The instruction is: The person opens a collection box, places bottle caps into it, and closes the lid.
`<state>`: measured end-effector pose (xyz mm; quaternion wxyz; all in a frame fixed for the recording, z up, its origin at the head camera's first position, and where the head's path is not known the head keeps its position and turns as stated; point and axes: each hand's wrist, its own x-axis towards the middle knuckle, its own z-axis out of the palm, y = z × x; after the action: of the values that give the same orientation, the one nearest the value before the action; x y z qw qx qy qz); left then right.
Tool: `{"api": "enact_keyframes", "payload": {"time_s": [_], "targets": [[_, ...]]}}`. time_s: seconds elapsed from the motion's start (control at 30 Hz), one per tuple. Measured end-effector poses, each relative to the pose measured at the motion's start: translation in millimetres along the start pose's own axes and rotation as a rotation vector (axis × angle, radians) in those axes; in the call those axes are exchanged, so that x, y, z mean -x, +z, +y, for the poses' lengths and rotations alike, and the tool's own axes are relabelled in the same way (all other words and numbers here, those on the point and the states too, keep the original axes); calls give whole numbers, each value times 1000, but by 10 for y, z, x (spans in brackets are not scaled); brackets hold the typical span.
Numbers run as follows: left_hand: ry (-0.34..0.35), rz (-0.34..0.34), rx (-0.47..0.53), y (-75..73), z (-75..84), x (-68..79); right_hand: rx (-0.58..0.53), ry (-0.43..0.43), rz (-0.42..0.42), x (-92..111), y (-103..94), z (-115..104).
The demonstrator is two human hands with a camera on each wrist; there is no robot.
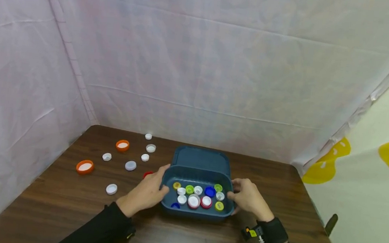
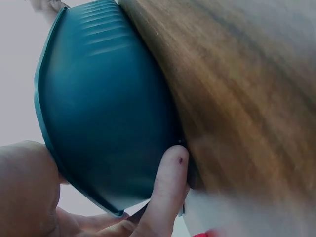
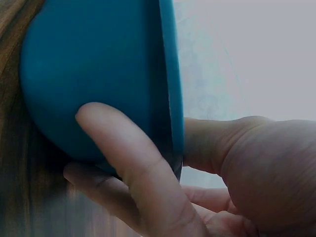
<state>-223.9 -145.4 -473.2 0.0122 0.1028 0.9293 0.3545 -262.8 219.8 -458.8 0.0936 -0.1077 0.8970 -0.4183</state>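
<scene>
A dark blue plastic box (image 1: 195,214) stands on the table with several bottle caps inside, among them a white cap (image 1: 182,199), a blue cap (image 1: 210,191) and a yellow cap (image 1: 219,206). My left hand (image 1: 146,192) grips the box's left end, thumb at the rim and fingers against the outer wall. At the other end my right hand (image 1: 248,198) holds the box the same way, its thumb over the rim. In the right wrist view, fingers (image 3: 121,138) press the outside of the wall. Behind the box is a blue flat panel like a lid (image 1: 202,159).
Several loose caps lie on the brown wooden table (image 1: 50,197) to the left, including an orange cap (image 1: 85,167) and a white cap (image 1: 111,189). A red cap (image 1: 147,174) is partly hidden by my left hand. White sheeting (image 1: 200,59) hangs behind the table.
</scene>
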Motion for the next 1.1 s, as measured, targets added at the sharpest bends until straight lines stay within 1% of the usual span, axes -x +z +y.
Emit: {"api": "enact_keyframes", "payload": {"time_s": [0.1,0.17,0.23,0.3,0.43,0.6,0.7,0.77,0.83,0.87,0.93,1.03,1.1], "targets": [[3,-11,-9,-47,14,-15,0,10,12,-7,-6,10],[5,-6,-8,-93,12,-26,-3,20,18,-9,-11,13],[0,14,-15,-146,-10,-40,-12,25,17,-8,-13,13],[-6,44,-44,-213,-57,-51,-23,28,8,-4,-7,12],[-3,102,-154,-379,-220,-101,-35,33,-4,-1,11,25],[-3,137,-259,-607,-459,-184,-29,41,4,-2,9,38],[-3,144,-290,-718,-588,-207,-25,25,-3,-10,7,38],[-16,126,-293,-771,-677,-222,-24,21,-10,-9,8,31],[-20,105,-300,-793,-811,-264,-22,21,-18,-11,11,30],[-13,97,-305,-790,-910,-307,-25,27,-19,-10,12,27],[1,103,-317,-732,-1208,-447,-26,30,-18,-13,11,23],[47,125,-355,-624,-1682,-687,-22,23,-17,-20,6,18],[74,138,-377,-575,-1941,-825,-25,20,-14,-26,0,14]]}}
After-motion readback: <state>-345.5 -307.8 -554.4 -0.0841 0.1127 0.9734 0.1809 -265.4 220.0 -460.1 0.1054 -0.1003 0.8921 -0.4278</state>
